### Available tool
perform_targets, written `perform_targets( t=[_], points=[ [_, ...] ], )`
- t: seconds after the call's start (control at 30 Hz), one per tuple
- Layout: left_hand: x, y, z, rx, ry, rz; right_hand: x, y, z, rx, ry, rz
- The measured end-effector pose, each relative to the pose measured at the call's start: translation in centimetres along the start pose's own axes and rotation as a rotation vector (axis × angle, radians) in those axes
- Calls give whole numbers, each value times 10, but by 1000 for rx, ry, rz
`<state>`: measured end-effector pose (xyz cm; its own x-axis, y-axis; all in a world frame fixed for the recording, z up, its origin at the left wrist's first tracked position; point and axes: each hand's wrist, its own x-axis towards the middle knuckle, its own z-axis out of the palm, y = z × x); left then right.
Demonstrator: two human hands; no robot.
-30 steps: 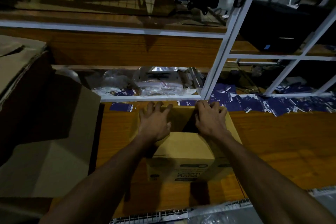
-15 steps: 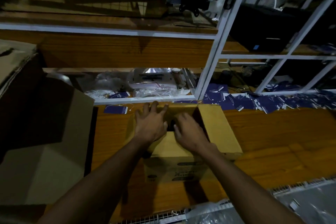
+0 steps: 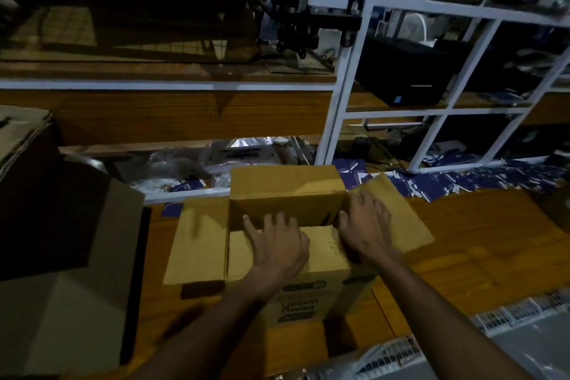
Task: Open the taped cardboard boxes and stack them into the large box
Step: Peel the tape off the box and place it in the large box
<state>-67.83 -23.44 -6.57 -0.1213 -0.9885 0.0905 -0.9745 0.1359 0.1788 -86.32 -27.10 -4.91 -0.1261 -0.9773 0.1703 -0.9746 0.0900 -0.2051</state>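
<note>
We have just swung the small box's (image 3: pixel 287 259) flaps wide; half a second ago only one was out. Left hand (image 3: pixel 277 248) lies flat inside, right hand (image 3: pixel 367 225) presses the right flap. It sits mid-tabletop (image 3: pixel 481 244), ready for the large box (image 3: pixel 71 271) at the left edge.

Dark blue packets (image 3: pixel 481 182) are lying scattered along the wooden table (image 3: pixel 493 244) beneath a white metal shelf frame (image 3: pixel 342 95).

The room was dim. A wooden table (image 3: pixel 481 244) stood against a white metal shelving frame (image 3: pixel 345 83) with wooden boards, and dark blue packets (image 3: pixel 481 182) lay scattered along its far edge
</note>
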Motion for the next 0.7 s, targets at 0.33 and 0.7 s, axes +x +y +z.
perform_targets(
  t=[0.33, 0.7],
  points=[
    [0, 12, 10, -39, -65, -45, -5, 42, 31, 243, -141, 191],
    [-3, 28, -29, 87, 240, 3, -3, 40, 22, 311, 14, 97]
  ],
)
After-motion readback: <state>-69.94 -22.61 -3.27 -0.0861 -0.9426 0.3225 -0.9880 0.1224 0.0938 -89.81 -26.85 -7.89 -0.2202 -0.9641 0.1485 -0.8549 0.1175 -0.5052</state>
